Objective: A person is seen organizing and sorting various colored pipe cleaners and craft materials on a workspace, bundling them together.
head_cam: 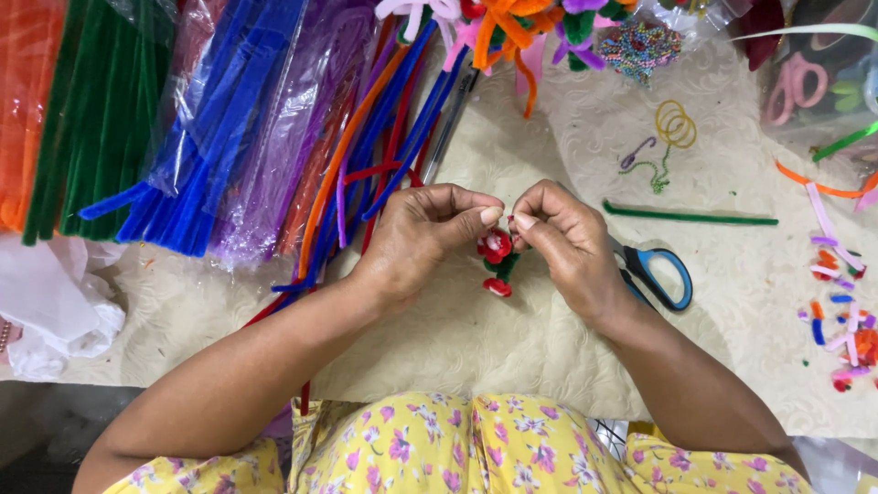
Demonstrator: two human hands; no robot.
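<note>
A small red-and-green flower (pixel 497 259) was pinched between the fingertips of the left hand (pixel 422 233) and right hand (pixel 565 240), above the desk (pixel 512 338). Two red blooms had been formed on its green stem, and shaping seemed unfinished. One pair of scissors (pixel 657 274) and one green stem (pixel 690 217) were counted nearby.

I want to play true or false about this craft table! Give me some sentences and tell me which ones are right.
1. Both hands, the left hand and the right hand, pinch a small red pipe-cleaner flower. True.
2. The scissors have red handles. False: the handles are blue.
3. A green pipe cleaner lies alone on the cream tablecloth. True.
4. The packs of blue pipe cleaners lie to the person's right. False: they lie to the left.
</note>
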